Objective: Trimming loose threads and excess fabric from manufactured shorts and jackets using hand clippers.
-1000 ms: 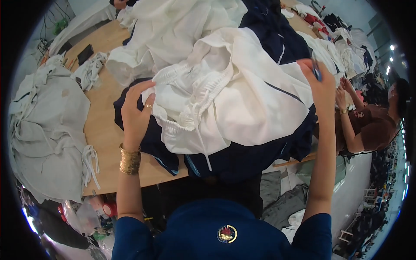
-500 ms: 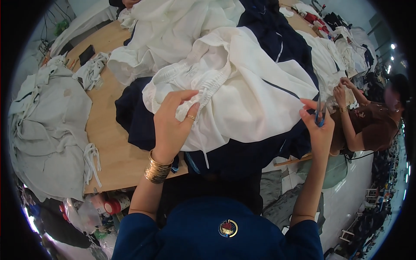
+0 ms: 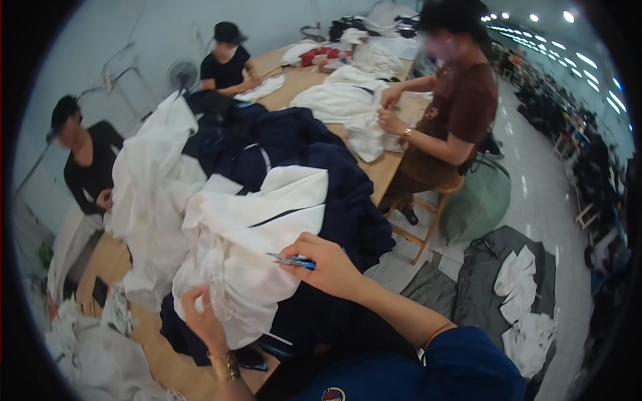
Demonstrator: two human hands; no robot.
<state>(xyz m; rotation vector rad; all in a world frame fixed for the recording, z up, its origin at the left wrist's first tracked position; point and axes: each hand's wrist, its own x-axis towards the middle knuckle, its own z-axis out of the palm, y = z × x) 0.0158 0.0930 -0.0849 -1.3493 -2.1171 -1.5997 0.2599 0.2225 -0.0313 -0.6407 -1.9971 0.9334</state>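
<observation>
A white garment (image 3: 241,234) with a gathered elastic waistband and a dark stripe lies in front of me on a pile of navy cloth (image 3: 294,127). My left hand (image 3: 204,321) is closed with curled fingers on the garment's near left edge, by the waistband. Over the lower right part of the garment, my right hand (image 3: 328,267) is closed around a small pair of blue-handled thread snips (image 3: 301,262). Their blades point left, just above the white cloth. A pale drawstring (image 3: 279,339) hangs off the garment's near side.
More white cloth (image 3: 150,194) is heaped at left. A person in brown (image 3: 461,100) works at the table's right side; two people in black (image 3: 224,67) are at the far and left sides. Grey cloth (image 3: 495,287) and a green sack (image 3: 478,200) lie on the floor.
The view has swung toward the right and up, bringing in the co-workers. My right hand has moved from beside the garment's right edge to over the garment, with the snips still in it.
</observation>
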